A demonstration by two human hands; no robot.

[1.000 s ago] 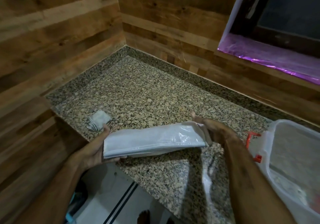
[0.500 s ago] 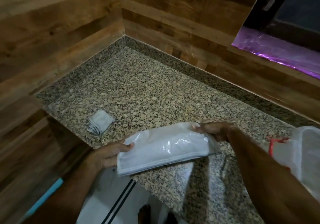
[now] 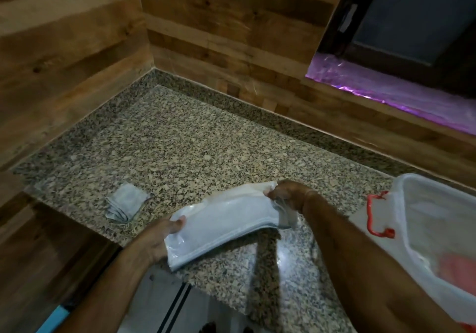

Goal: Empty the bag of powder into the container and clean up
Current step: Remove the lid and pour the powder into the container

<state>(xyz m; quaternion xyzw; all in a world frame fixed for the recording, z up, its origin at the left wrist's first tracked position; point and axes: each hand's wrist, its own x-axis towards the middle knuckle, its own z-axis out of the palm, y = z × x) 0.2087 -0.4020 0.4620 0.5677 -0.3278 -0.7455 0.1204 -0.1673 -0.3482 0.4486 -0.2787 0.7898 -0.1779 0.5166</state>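
A white plastic bag (image 3: pixel 226 225) is held flat and slanted above the near edge of a speckled granite counter (image 3: pixel 195 152), a little below the centre of the view. Its lower end, toward 7 o'clock, is gripped by the left hand (image 3: pixel 161 240), with the thumb laid on the top face and the other fingers hidden beneath. Its upper end, toward 2 o'clock, is pinched by the right hand (image 3: pixel 288 196), whose fingers are closed tight on the bunched plastic at the corner. The bag looks thin and folded; whether powder remains inside cannot be told.

At 3 o'clock from the bag, a clear plastic container (image 3: pixel 438 232) with a red latch (image 3: pixel 377 216) on its near side is seen on the counter, cut off by the right edge of the view. Something pale and something pinkish are blurred inside it, and neither can be identified. It is apart from the bag, behind the right forearm.

At 9 o'clock from the bag, a small folded grey cloth (image 3: pixel 126 205) is laid on the counter, close to the left hand but not touched. The counter is bounded at 12 and 9 o'clock by wood-panelled walls (image 3: pixel 231 36).
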